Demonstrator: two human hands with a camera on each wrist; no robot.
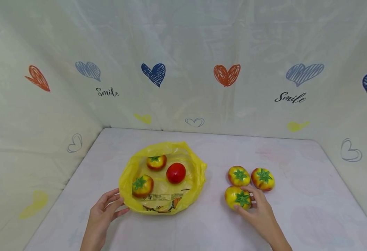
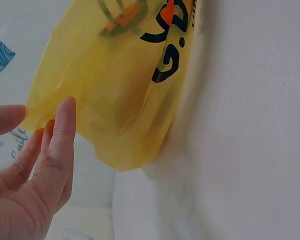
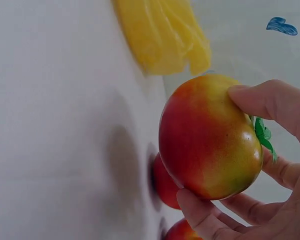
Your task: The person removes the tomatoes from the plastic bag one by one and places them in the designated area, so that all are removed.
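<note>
A yellow plastic bag (image 1: 199,177) lies with its mouth spread wide. Inside it are two yellow-and-red toy tomatoes with green leafy tops and one red, round fruit (image 1: 176,173). My left hand (image 1: 103,209) pinches the bag's left rim between thumb and fingers, as the left wrist view shows from the side. On the right, my right hand (image 1: 258,211) holds a yellow-and-red toy tomato (image 3: 205,137) between thumb and fingertips. In the right wrist view this tomato is raised off the table, its shadow apart from it.
Two more toy tomatoes, one at the left (image 1: 239,175) and one at the right (image 1: 263,179), sit just beyond my right hand. The white table (image 1: 202,230) ends at a back edge against a pale curtain (image 1: 189,42) printed with hearts.
</note>
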